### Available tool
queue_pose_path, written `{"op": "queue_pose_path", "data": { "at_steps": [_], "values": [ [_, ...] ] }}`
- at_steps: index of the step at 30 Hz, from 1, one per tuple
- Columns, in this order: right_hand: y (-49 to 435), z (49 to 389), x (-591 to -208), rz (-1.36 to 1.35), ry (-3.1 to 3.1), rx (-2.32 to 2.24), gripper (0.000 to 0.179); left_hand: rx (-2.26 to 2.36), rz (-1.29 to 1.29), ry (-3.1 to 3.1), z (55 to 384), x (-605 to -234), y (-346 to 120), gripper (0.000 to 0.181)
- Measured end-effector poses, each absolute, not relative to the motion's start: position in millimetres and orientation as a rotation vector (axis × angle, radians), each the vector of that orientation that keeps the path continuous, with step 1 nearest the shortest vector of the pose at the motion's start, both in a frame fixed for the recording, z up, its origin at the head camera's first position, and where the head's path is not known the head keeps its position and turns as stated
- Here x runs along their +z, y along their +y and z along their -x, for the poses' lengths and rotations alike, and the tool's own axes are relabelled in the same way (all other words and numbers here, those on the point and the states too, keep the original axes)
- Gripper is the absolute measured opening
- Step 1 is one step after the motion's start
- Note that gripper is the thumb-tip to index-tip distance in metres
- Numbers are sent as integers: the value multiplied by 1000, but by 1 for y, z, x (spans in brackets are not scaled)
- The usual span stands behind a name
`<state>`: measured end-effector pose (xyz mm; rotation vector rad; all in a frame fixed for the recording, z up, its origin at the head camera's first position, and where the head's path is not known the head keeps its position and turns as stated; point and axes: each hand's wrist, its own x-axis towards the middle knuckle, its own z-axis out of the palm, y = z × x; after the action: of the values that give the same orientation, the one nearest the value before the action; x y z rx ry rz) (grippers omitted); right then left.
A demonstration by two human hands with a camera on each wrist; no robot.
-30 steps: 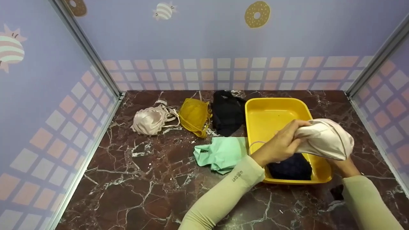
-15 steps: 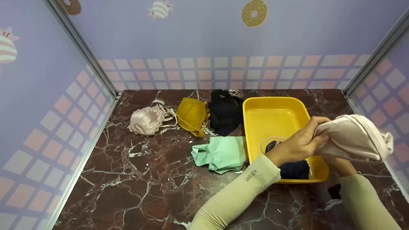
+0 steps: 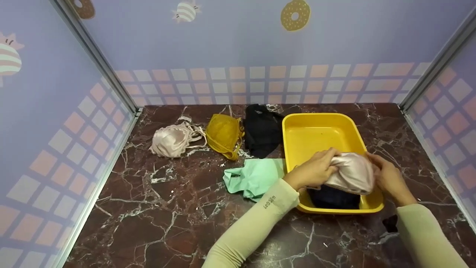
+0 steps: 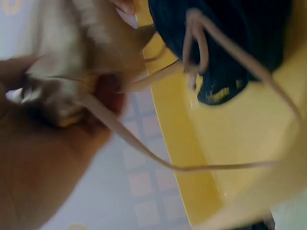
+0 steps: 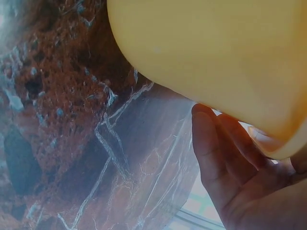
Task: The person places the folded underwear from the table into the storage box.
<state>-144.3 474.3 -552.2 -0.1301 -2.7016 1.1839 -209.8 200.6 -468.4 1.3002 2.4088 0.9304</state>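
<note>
A pale pink satin bra, bunched with its cup facing up, is held above the front of a yellow tub. My left hand grips its left end; in the left wrist view thin straps trail from that grip over the tub. My right hand touches the bra's right side. In the right wrist view its fingers reach out, only slightly bent, beside the tub's wall, which covers most of the bra. Below, a dark navy garment lies inside the tub.
Left of the tub lie a mint green bag-like piece, a black garment, a mustard bra and another pale pink bra. Patterned panels wall in the marble-look table at the back and sides.
The pink bra swung out to the right beyond the tub, then came back left over its front, now more bunched. My right hand has come from underneath to the bra's right side.
</note>
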Motion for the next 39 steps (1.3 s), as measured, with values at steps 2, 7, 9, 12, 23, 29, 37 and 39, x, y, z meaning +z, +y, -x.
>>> {"op": "queue_pose_path", "data": {
  "at_steps": [2, 7, 9, 12, 23, 29, 37, 39],
  "values": [
    [448, 137, -520, 278, -2835, 1148, 46, 763, -1193, 2461, 210, -468, 196, 32],
    [437, 134, -506, 378, -2872, 1225, 47, 446, -1060, 2537, 206, -471, 192, 42],
    [439, 135, -508, 387, -2862, 1251, 48, 374, -1048, 2574, 204, -473, 193, 44],
    [440, 136, -508, 392, -2861, 1204, 47, 324, -1060, 2639, 201, -476, 195, 44],
    [436, 142, -507, 458, -2859, 1153, 49, 237, -1133, 2533, 196, -472, 204, 54],
    [435, 145, -506, 451, -2876, 1088, 50, 206, -1126, 2568, 195, -475, 200, 56],
    [428, 151, -502, 479, -2888, 1023, 50, 361, -1236, 2598, 205, -472, 177, 49],
    [428, 150, -502, 499, -2884, 1017, 49, 461, -1251, 2607, 210, -468, 163, 46]
  ]
}}
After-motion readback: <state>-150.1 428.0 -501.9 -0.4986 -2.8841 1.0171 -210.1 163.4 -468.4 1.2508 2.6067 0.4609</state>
